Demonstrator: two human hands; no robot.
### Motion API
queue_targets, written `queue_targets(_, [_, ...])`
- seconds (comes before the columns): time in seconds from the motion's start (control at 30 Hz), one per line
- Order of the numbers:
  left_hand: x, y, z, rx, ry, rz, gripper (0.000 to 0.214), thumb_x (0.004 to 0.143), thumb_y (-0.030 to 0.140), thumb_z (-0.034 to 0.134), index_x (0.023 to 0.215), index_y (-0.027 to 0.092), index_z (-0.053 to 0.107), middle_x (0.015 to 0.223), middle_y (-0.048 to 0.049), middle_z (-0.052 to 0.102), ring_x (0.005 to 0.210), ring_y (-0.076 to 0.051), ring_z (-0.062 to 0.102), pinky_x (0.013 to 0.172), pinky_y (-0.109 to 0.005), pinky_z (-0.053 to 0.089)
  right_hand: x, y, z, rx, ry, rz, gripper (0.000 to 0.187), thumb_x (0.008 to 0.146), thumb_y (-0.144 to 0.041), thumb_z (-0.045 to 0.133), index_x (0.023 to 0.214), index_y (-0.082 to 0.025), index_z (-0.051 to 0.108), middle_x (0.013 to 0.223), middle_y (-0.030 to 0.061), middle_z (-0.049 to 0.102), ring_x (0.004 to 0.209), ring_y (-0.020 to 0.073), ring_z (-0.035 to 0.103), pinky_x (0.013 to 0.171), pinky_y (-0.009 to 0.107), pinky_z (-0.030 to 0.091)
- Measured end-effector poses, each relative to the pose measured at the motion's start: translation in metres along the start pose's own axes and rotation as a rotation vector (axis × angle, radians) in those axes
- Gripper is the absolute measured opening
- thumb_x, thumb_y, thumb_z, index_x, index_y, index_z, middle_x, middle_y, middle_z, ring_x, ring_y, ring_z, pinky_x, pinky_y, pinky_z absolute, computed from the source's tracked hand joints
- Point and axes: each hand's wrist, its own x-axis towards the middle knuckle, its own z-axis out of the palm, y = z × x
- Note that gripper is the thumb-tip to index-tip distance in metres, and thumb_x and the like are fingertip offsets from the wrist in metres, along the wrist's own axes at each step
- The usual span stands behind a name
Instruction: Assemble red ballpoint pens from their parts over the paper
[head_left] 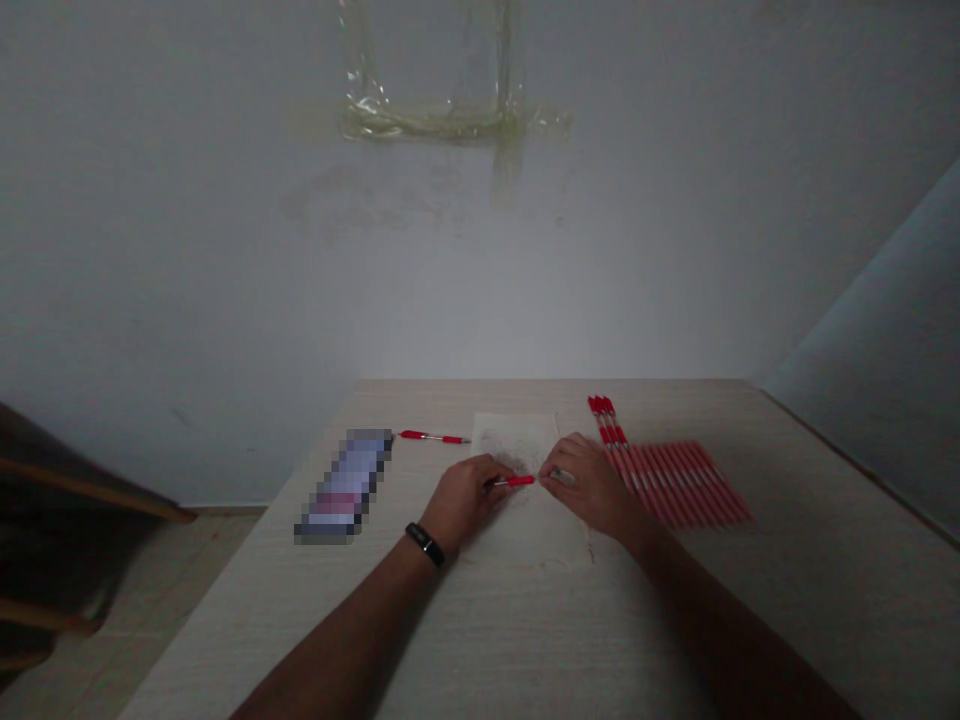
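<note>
My left hand (469, 495), with a black band on its wrist, is closed around a red pen (520, 481) that points right. My right hand (589, 478) is pinched just off the pen's right end, and a small pale, clear-looking piece (562, 477) shows at its fingers. What exactly that piece is, I cannot make out. Beneath both hands lies a pale sheet (525, 545) with dark smudges near its middle. Another red pen (433, 437) with a clear middle rests on the table beyond my left hand.
To the right, several red pens (679, 484) lie side by side in a slanted row. A few more red pens (609, 422) extend farther back at its left end. A blurred-out phone-like object (346, 485) lies on the left of the wooden table (525, 650). A wall stands behind.
</note>
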Motion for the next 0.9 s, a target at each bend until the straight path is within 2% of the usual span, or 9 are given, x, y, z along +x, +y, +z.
queue_targets(0.23, [0.000, 0.000, 0.001, 0.021, 0.007, 0.006, 0.017, 0.093, 0.032, 0.060, 0.099, 0.023, 0.074, 0.091, -0.0039, 0.070, 0.082, -0.017, 0.062, 0.073, -0.025, 0.043, 0.000, -0.001, 0.001, -0.003, -0.008, 0.015, 0.008, 0.092, -0.024, 0.065, 0.085, -0.021, 0.066, 0.088, 0.0032, 0.064, 0.093, 0.0215, 0.055, 0.084, 0.037, 0.040])
queue_targets(0.4, [0.000, -0.005, 0.003, 0.031, 0.005, -0.007, 0.019, 0.093, 0.034, 0.060, 0.102, 0.024, 0.074, 0.092, -0.0038, 0.070, 0.082, -0.018, 0.062, 0.074, -0.025, 0.043, 0.000, -0.001, -0.001, -0.031, -0.013, 0.035, 0.002, 0.088, -0.020, 0.068, 0.088, -0.022, 0.068, 0.092, 0.0033, 0.064, 0.097, 0.0221, 0.054, 0.087, 0.038, 0.041])
queue_targets(0.7, [-0.001, -0.003, 0.003, 0.070, 0.020, -0.079, 0.017, 0.091, 0.029, 0.060, 0.102, 0.022, 0.072, 0.089, -0.0041, 0.069, 0.078, -0.017, 0.060, 0.069, -0.025, 0.042, -0.003, 0.020, 0.005, -0.175, -0.071, 0.098, 0.015, 0.080, -0.015, 0.074, 0.093, -0.021, 0.070, 0.097, 0.0051, 0.064, 0.105, 0.0251, 0.051, 0.092, 0.040, 0.041])
queue_targets(0.9, [0.000, -0.002, 0.003, 0.062, 0.022, -0.098, 0.017, 0.090, 0.025, 0.060, 0.101, 0.021, 0.071, 0.084, -0.0035, 0.067, 0.074, -0.016, 0.058, 0.066, -0.025, 0.039, -0.004, 0.021, 0.008, -0.200, -0.092, 0.094, 0.016, 0.079, -0.015, 0.075, 0.093, -0.022, 0.070, 0.100, 0.0054, 0.064, 0.106, 0.0251, 0.051, 0.093, 0.041, 0.040])
